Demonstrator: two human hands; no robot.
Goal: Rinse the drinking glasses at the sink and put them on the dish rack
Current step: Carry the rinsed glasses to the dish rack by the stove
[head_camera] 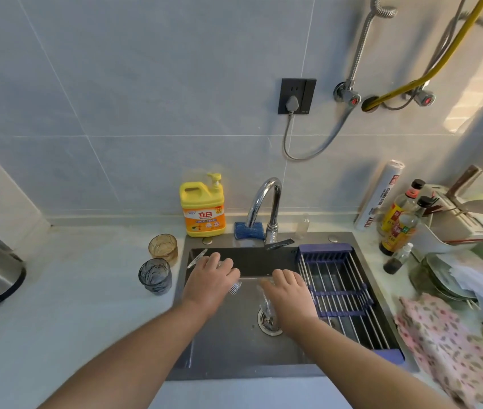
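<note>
Both hands work over the sink (204, 343): the left hand (210, 283) grips a clear ribbed glass (235, 287), the right hand (289, 293) closes on another clear glass (266, 304). The dish rack (340, 290) lies at three o'clock, nearest the right hand.

Over the dark steel sink (222, 346), the left hand (212, 283) grips a clear ribbed drinking glass (235, 287) and the right hand (289, 293) holds another clear glass (266, 304) above the round drain (269, 321). An amber glass (163, 249) and a smoky grey glass (155, 276) stand on the white counter (72, 290) left of the sink. A blue-framed wire dish rack (343, 293) spans the sink's right side.
</note>
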